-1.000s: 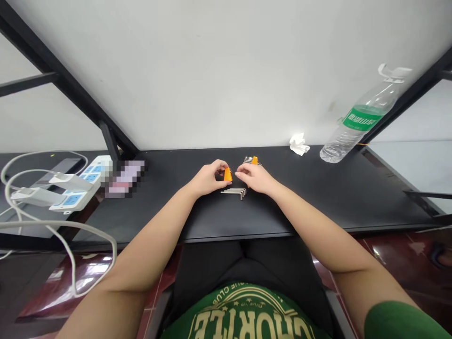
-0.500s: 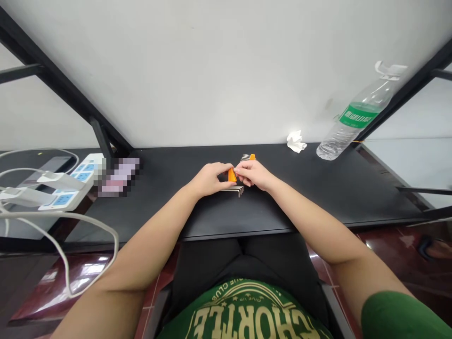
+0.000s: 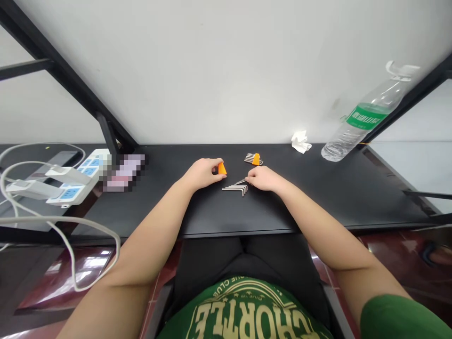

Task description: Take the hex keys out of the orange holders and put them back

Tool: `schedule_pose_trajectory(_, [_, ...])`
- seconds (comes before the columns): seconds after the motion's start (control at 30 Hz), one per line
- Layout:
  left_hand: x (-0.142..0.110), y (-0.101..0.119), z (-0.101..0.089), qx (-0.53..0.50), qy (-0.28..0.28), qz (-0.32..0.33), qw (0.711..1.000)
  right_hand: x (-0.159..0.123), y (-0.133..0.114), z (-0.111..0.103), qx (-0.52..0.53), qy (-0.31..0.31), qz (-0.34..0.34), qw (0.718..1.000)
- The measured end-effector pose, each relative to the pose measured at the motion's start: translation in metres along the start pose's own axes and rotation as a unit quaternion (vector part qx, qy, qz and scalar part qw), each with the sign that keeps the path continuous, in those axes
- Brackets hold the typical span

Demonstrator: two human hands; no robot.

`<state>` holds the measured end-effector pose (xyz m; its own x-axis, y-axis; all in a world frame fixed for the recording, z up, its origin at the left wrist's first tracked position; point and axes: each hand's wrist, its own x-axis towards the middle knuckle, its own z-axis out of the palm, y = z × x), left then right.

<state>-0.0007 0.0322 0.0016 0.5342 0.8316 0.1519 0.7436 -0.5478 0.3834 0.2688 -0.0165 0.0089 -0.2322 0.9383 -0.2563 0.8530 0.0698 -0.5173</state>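
Note:
My left hand (image 3: 205, 176) pinches a small orange hex key holder (image 3: 221, 168) between thumb and fingers, just above the black tabletop. To its right, my right hand (image 3: 262, 178) is closed on one end of a thin hex key (image 3: 240, 181), which points left. Below it lie several loose L-shaped hex keys (image 3: 234, 189), lined up side by side with their short arms at the right. Behind my right hand rests a second orange holder (image 3: 256, 159) with several hex keys (image 3: 249, 157) set in it.
A crumpled tissue (image 3: 301, 142) and a clear plastic bottle with a green label (image 3: 367, 116) stand at the back right. On the left are a white power strip (image 3: 76, 181), chargers with cables (image 3: 67, 175) and a blurred-out pinkish object (image 3: 124, 173). A wall rises behind the black table (image 3: 169, 153).
My hands have moved apart: the left with the orange holder to the left, the right a little to the right. A hex key now shows in my right fingers. The second holder is uncovered.

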Motion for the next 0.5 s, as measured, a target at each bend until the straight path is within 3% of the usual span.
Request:
schedule_pose_trajectory(0.33, [0.0, 0.001, -0.001, -0.012, 0.001, -0.01, 1.0, -0.001, 0.01, -0.012, -0.043, -0.08, 0.006, 0.996])
schedule_pose_trajectory(0.43, [-0.001, 0.0, -0.001, -0.012, 0.004, -0.007, 1.0, -0.001, 0.018, -0.014, -0.036, -0.05, -0.024, 0.998])
schedule_pose_trajectory(0.5, [0.0, -0.001, 0.0, -0.014, 0.011, -0.007, 1.0, 0.0, 0.022, -0.012, -0.032, 0.0, -0.084, 0.996])
